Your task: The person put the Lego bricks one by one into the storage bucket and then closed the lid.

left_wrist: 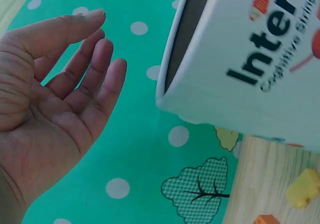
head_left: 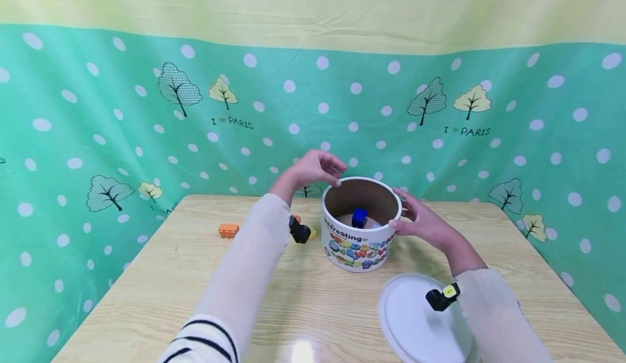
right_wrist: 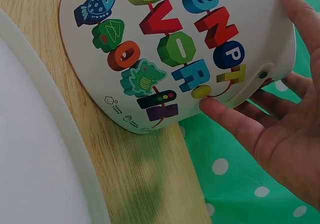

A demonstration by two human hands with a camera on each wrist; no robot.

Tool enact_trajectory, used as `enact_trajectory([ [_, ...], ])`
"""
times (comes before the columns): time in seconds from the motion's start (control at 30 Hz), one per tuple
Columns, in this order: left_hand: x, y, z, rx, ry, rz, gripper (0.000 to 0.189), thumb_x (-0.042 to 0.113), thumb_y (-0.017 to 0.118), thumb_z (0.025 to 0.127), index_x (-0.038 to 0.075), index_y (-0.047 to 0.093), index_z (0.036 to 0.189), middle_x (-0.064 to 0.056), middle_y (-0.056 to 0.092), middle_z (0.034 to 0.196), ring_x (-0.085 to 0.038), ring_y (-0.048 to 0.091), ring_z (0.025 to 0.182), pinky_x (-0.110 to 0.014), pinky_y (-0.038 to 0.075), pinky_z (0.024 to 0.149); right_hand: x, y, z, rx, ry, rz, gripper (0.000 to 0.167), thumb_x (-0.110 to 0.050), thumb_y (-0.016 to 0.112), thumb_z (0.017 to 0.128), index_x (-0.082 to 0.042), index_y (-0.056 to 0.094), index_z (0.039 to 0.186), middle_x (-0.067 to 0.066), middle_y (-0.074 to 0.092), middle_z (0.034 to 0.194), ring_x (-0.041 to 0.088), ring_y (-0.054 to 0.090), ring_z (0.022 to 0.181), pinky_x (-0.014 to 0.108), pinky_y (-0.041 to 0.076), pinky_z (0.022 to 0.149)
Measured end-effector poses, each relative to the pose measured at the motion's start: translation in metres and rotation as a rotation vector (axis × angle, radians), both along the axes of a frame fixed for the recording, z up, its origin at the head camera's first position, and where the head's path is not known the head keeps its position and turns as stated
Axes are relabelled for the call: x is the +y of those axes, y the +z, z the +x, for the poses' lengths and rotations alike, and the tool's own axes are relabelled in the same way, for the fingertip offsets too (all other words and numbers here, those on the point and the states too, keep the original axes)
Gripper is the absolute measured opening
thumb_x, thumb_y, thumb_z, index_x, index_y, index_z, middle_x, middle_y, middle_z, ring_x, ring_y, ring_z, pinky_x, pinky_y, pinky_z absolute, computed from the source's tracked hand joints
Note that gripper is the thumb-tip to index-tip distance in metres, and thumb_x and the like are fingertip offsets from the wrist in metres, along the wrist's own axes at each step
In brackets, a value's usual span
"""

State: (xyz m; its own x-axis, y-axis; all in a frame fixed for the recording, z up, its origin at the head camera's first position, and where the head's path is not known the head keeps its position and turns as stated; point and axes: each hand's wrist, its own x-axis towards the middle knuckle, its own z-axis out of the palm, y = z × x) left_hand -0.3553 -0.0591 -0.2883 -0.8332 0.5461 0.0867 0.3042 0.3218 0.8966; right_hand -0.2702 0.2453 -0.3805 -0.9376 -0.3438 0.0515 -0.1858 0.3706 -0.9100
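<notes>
Fingers of the left hand (head_left: 317, 168) hang parted beside a tub (head_left: 359, 250) near the middle of the surface (head_left: 313, 308)'s far edge. It looks light, stiff and smooth, best taken by opposite sides; its wall hides contents around a blue block (head_left: 359, 218). Right hand (head_left: 431, 227) fingers spread against it; a lid (head_left: 420, 317) is cut off.

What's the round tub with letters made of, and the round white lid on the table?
The tub looks like stiff cardboard, satin-smooth and printed outside; its plain brownish inside hints at that. The lid is probably plastic: plain, smooth and pale, with a raised rim.
</notes>
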Motion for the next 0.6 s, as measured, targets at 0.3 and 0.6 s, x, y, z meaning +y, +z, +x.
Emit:
enact_trajectory([
  [0.3,-0.029,-0.004,0.016,0.118,0.063,0.021,0.033,0.0,0.08,0.076,0.005,0.071,0.108,-0.007,0.07,0.104,-0.029,0.064,0.102,-0.034,0.056,0.084,-0.001,-0.001,0.0,-0.013,-0.006,0.006,0.094,-0.033,0.074,0.088,-0.025,0.012,0.158,0.021,0.023,0.156,0.047,0.026,0.139,0.051,0.051,0.093],
  [0.6,-0.061,-0.013,0.025,0.188,0.143,0.016,0.036,0.003,0.082,0.076,0.007,0.071,0.11,-0.006,0.068,0.104,-0.032,0.062,0.105,-0.035,0.055,0.084,0.0,0.0,0.0,-0.002,0.015,-0.007,0.092,-0.03,0.074,0.088,-0.025,0.013,0.158,0.021,0.025,0.155,0.047,0.027,0.138,0.05,0.051,0.092],
])
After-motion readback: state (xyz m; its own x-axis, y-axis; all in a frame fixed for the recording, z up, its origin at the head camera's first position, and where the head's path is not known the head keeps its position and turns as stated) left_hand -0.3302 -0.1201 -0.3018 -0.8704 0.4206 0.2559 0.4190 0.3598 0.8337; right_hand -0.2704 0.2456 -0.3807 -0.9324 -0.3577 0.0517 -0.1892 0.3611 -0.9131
